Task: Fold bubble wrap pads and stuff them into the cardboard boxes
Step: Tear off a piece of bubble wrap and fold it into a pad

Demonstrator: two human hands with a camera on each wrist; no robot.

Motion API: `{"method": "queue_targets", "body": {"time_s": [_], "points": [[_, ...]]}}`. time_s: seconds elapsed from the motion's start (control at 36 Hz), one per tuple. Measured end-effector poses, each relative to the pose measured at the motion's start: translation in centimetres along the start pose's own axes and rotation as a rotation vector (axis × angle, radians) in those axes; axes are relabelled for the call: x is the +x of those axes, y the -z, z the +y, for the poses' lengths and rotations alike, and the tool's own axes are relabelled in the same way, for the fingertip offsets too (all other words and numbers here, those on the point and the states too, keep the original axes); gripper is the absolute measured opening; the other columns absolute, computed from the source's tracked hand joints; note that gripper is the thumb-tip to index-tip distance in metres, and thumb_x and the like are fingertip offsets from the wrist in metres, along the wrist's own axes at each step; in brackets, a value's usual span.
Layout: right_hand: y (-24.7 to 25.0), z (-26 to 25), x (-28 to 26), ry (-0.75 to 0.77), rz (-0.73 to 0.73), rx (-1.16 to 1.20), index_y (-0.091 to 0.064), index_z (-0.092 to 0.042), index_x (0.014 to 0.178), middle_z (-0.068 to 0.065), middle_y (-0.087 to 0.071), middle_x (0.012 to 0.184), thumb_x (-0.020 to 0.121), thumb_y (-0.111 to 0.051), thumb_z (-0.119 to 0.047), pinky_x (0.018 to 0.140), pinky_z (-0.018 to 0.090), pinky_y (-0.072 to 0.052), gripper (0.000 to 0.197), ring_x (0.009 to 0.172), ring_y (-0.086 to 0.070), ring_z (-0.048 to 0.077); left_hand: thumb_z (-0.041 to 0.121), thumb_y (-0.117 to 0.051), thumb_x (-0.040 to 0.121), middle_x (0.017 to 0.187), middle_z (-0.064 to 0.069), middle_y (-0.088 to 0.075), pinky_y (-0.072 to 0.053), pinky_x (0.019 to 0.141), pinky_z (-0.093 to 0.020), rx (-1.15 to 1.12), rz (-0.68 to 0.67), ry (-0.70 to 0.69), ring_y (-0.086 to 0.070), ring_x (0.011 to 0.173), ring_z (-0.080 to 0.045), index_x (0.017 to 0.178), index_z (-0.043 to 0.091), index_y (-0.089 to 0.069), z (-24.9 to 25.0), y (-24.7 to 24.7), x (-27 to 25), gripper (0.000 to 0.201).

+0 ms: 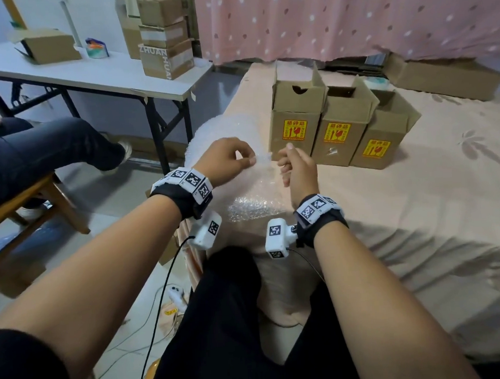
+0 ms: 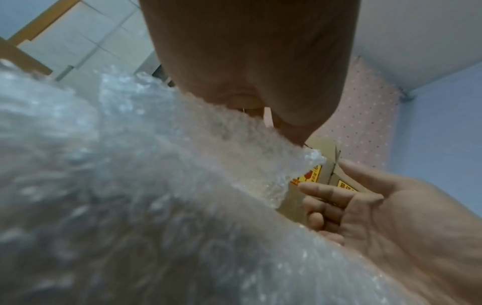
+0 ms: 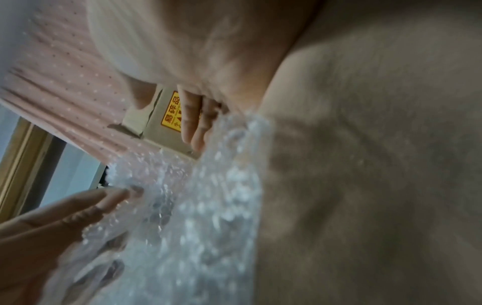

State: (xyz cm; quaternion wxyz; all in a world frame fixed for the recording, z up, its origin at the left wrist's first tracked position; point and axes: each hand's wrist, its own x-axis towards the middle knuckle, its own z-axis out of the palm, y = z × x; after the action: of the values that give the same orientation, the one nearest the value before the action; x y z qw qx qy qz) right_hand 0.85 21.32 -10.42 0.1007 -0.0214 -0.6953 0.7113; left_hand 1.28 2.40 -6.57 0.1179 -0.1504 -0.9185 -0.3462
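A sheet of bubble wrap lies over a rounded pile of the same wrap at the bed's near left edge. My left hand pinches the sheet's top edge between thumb and fingers; the left wrist view shows that pinch on the wrap. My right hand hovers just right of that corner, fingers loosely curled and holding nothing. Three open cardboard boxes with yellow fragile labels stand in a row behind the hands: left, middle, right.
The bed's pink cover stretches to the right. A long flat carton lies at the back under a pink curtain. At left stand a white table with stacked cartons and a seated person. Cables cross the floor.
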Motion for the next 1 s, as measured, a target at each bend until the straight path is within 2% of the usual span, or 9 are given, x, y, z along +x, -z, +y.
{"method": "queue_targets", "body": {"time_s": [0.08, 0.17, 0.28, 0.36, 0.44, 0.58, 0.69, 0.81, 1.0], "points": [[0.1, -0.4, 0.2, -0.039, -0.083, 0.088, -0.065, -0.009, 0.101, 0.008, -0.064, 0.071, 0.102, -0.049, -0.045, 0.046, 0.024, -0.034, 0.039, 0.055, -0.049, 0.013, 0.026, -0.07, 0.093, 0.096, 0.003, -0.068, -0.046, 0.077, -0.028, -0.017, 0.023, -0.042, -0.056, 0.079, -0.011, 0.095, 0.019, -0.076, 1.0, 0.1, 0.4, 0.009], [0.6, -1.1, 0.2, -0.11, -0.179, 0.124, -0.061, -0.015, 0.106, 0.016, -0.068, 0.073, 0.102, -0.048, -0.047, 0.044, 0.025, -0.035, 0.035, 0.052, -0.052, 0.019, 0.024, -0.073, 0.091, 0.095, 0.001, -0.069, -0.046, 0.075, -0.025, -0.083, 0.033, -0.097, -0.054, 0.076, -0.008, 0.094, 0.018, -0.077, 2.1, -0.5, 0.5, 0.008], [2.1, -1.7, 0.7, -0.229, -0.255, 0.203, -0.056, -0.019, 0.119, 0.006, -0.067, 0.071, 0.099, -0.056, -0.044, 0.051, 0.03, -0.046, 0.032, 0.056, -0.058, 0.018, 0.025, -0.077, 0.088, 0.092, 0.001, -0.071, -0.048, 0.073, -0.025, -0.137, -0.046, -0.18, -0.059, 0.077, -0.015, 0.092, 0.017, -0.078, 3.1, -2.2, 0.5, 0.009], [2.9, -1.9, 1.0, -0.265, -0.305, 0.118, -0.056, -0.009, 0.125, 0.013, -0.063, 0.086, 0.096, -0.059, -0.009, 0.049, 0.032, -0.051, 0.029, 0.054, -0.06, 0.018, 0.027, -0.078, 0.087, 0.091, 0.003, -0.073, -0.052, 0.076, -0.026, -0.184, -0.138, -0.168, -0.065, 0.082, -0.014, 0.092, 0.019, -0.079, 3.3, -3.2, 0.5, 0.009], [3.2, -1.6, 0.9, -0.251, -0.359, -0.037, -0.063, -0.01, 0.119, 0.016, -0.064, 0.076, 0.085, -0.056, 0.014, 0.052, 0.033, -0.052, 0.042, 0.055, -0.062, 0.024, 0.023, -0.076, 0.088, 0.09, 0.002, -0.075, -0.052, 0.079, -0.019, -0.222, -0.151, -0.156, -0.068, 0.085, -0.009, 0.093, 0.016, -0.08, 3.4, -3.3, 0.2, 0.009], [3.7, -1.1, 1.2, -0.231, -0.336, -0.016, -0.067, -0.012, 0.113, 0.015, -0.071, 0.099, 0.082, -0.06, 0.015, 0.073, 0.047, -0.057, 0.041, 0.075, -0.068, 0.032, 0.032, -0.069, 0.094, 0.07, 0.006, -0.068, -0.048, 0.065, -0.025, -0.181, 0.078, 0.015, -0.058, 0.06, -0.004, 0.079, 0.01, -0.075, 2.0, -1.9, 0.4, 0.027], [4.1, -1.0, 1.3, -0.24, -0.36, 0.045, -0.068, -0.003, 0.115, 0.012, -0.064, 0.124, 0.087, -0.045, 0.023, 0.068, 0.043, -0.061, 0.045, 0.089, -0.073, 0.035, 0.041, -0.056, 0.089, 0.05, -0.009, -0.046, -0.04, 0.057, -0.031, -0.028, 0.187, 0.24, -0.04, 0.046, -0.019, 0.055, 0.001, -0.053, 0.4, 0.1, 0.5, 0.053], [4.3, -1.2, 1.3, -0.238, -0.303, 0.048, -0.07, 0.0, 0.114, 0.009, -0.065, 0.126, 0.085, -0.039, 0.024, 0.075, 0.03, -0.06, 0.049, 0.105, -0.068, 0.024, 0.041, -0.052, 0.083, 0.066, -0.007, -0.071, -0.052, 0.066, -0.031, 0.224, 0.03, 0.502, -0.066, 0.064, -0.027, 0.069, 0.003, -0.071, -0.9, 1.9, 0.0, 0.045], [4.0, -1.5, 0.8, -0.234, -0.292, 0.021, -0.066, 0.006, 0.119, 0.011, -0.064, 0.123, 0.086, -0.041, 0.024, 0.063, 0.02, -0.056, 0.045, 0.086, -0.07, 0.011, 0.065, -0.055, 0.087, 0.082, -0.005, -0.061, -0.044, 0.065, -0.031, 0.373, -0.057, 0.608, -0.06, 0.075, -0.026, 0.087, 0.01, -0.056, -1.4, 1.0, 0.0, 0.056]]}}
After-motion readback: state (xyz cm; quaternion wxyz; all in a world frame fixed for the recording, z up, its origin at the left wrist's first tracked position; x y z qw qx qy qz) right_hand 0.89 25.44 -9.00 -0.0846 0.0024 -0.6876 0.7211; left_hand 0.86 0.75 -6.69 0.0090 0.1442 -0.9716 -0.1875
